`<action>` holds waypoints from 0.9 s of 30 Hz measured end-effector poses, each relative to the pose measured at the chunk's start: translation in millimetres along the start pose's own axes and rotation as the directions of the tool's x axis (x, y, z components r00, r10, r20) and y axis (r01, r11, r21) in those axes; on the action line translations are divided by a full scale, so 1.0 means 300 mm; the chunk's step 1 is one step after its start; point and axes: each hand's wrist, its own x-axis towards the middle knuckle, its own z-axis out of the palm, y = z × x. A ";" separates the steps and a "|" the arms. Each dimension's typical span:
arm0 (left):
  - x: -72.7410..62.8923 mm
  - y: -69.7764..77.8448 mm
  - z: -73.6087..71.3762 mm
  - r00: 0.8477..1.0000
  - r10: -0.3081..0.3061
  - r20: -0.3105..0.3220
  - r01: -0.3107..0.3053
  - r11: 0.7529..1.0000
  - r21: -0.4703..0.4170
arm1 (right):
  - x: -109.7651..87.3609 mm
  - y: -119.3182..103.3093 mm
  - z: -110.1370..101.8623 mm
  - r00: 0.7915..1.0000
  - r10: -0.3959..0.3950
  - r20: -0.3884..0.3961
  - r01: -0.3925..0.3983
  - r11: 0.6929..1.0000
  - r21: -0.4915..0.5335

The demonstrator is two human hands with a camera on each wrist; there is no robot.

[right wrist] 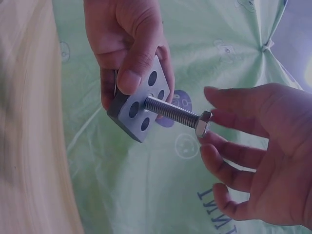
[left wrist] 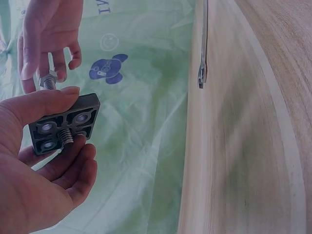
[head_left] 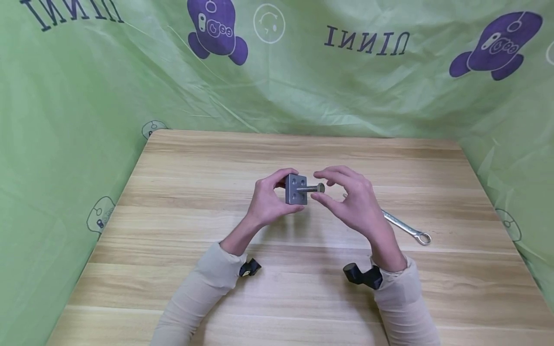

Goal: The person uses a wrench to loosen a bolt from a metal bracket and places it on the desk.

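Note:
My left hand (head_left: 269,201) grips a square grey plate (head_left: 290,190) by its edges, holding it on edge above the table. Several round holes show in its face, and a metal hex bolt (right wrist: 175,114) runs through its middle. The bolt's head end sticks out toward my right hand (head_left: 357,199), while a short threaded end (left wrist: 66,136) emerges on the ribbed back. Around the hex head (right wrist: 203,124) the right hand's fingers are spread and loosely bent, with no clear pinch on it. Whether a fingertip touches the head, I cannot tell.
A combination wrench (head_left: 404,226) lies on the wooden table (head_left: 195,158) to the right, partly hidden behind my right hand. Green printed cloth (head_left: 277,91) hangs behind the table and along its sides. A dark wrist mount (head_left: 363,276) sits at each cuff.

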 end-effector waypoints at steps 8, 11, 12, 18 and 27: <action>-0.001 -0.003 0.001 1.000 -0.001 0.002 0.001 1.000 0.000 | 0.005 -0.005 -0.009 0.973 0.222 0.070 -0.216 0.972 -0.090; -0.001 -0.003 0.002 1.000 0.001 0.005 -0.001 1.000 -0.004 | 0.005 -0.007 -0.008 0.970 0.233 0.077 -0.224 0.969 -0.104; -0.001 -0.003 0.002 1.000 0.003 0.006 -0.003 1.000 -0.006 | 0.005 -0.007 -0.007 0.971 0.226 0.073 -0.217 0.970 -0.106; 0.000 -0.001 0.003 1.000 0.001 0.012 -0.001 1.000 -0.004 | 0.000 -0.001 -0.002 0.987 0.156 0.042 -0.151 0.983 -0.104; 0.000 -0.006 0.005 1.000 -0.010 0.013 0.010 1.000 -0.022 | -0.003 0.008 -0.004 1.000 0.011 -0.001 -0.011 1.000 -0.028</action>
